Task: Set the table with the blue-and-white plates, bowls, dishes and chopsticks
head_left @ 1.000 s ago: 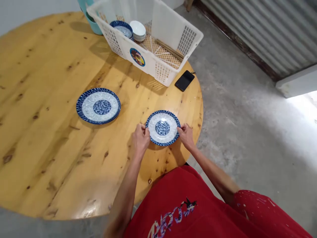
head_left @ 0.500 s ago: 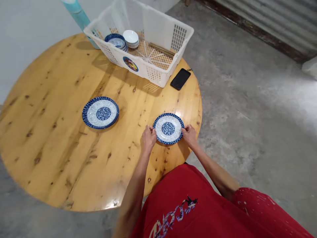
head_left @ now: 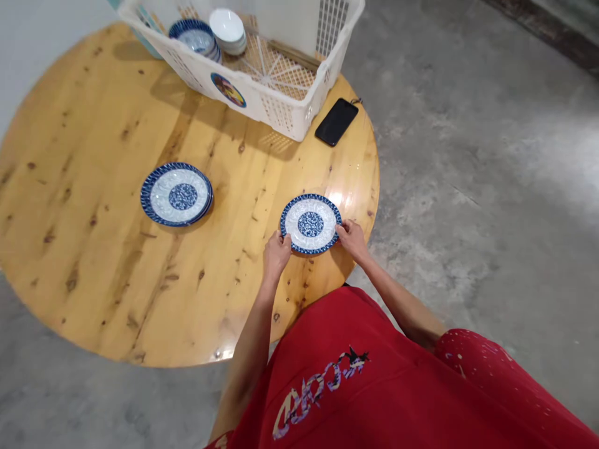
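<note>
A small blue-and-white patterned plate (head_left: pixel 311 223) lies flat on the round wooden table (head_left: pixel 93 262) near its right edge. My left hand (head_left: pixel 276 254) grips the plate's lower left rim with curled fingers. My right hand (head_left: pixel 352 239) pinches its right rim. A stack of similar, larger blue-and-white plates (head_left: pixel 176 194) rests on the table to the left, away from both hands.
A white plastic basket (head_left: pixel 262 100) stands at the far side of the table, holding a blue-patterned bowl (head_left: pixel 196 34) and stacked white bowls (head_left: pixel 228 28). A black phone (head_left: pixel 336 121) lies beside it near the table's edge. Grey concrete floor (head_left: pixel 468 187) spreads to the right.
The camera has risen and pulled back, so the table looks smaller. Both hands stay on the small plate, which has kept its place on the table.
</note>
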Motion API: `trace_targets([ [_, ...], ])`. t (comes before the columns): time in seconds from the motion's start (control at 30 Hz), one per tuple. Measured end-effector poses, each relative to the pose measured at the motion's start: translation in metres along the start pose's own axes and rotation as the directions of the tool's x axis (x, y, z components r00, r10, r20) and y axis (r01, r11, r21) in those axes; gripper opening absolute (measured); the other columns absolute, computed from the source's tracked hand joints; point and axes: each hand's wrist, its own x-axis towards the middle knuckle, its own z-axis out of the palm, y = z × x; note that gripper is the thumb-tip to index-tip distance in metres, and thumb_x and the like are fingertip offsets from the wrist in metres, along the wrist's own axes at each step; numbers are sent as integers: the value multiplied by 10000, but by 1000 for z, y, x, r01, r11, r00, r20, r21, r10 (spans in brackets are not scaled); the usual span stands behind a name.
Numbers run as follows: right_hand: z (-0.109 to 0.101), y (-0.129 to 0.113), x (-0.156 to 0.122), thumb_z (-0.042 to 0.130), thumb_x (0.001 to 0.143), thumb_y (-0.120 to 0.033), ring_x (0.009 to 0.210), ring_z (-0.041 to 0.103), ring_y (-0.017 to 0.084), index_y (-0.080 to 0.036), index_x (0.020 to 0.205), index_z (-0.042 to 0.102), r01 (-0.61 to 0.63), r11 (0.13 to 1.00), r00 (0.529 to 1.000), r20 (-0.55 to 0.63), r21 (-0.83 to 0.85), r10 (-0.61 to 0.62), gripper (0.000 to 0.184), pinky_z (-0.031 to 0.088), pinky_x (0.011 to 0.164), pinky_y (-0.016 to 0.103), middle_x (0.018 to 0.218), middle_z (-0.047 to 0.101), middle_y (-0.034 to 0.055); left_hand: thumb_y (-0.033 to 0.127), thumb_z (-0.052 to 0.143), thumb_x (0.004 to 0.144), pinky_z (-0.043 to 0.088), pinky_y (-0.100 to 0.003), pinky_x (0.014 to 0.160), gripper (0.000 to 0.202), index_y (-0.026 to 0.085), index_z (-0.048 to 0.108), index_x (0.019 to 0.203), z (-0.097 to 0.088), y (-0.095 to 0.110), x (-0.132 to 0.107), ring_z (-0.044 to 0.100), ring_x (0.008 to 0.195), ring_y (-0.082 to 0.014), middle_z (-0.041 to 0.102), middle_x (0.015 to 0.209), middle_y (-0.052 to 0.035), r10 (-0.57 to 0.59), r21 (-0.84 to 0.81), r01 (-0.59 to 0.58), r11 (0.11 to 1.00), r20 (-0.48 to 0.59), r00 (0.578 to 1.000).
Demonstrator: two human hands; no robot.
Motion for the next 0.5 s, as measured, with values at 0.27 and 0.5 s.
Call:
trace_targets([
  [0.27,6,4,-11,502,771,-345,660,495,188,-223,682,492,-12,1000,1000,26,15,12,151,405,594,277,618,500,9,380,485,883,466,-264,552,230,210,524,732,3,-5,-14,609,549,-173,545,612,11,-62,-97,62,993,-1,998],
  [0.5,12,3,-23,510,772,-345,607,478,182,-238,673,453,-13,999,998,59,46,10,157,387,563,279,601,486,-5,387,525,861,486,-260,567,226,212,520,718,-5,-9,-20,610,604,-184,494,575,15,-95,-139,89,986,-35,995],
])
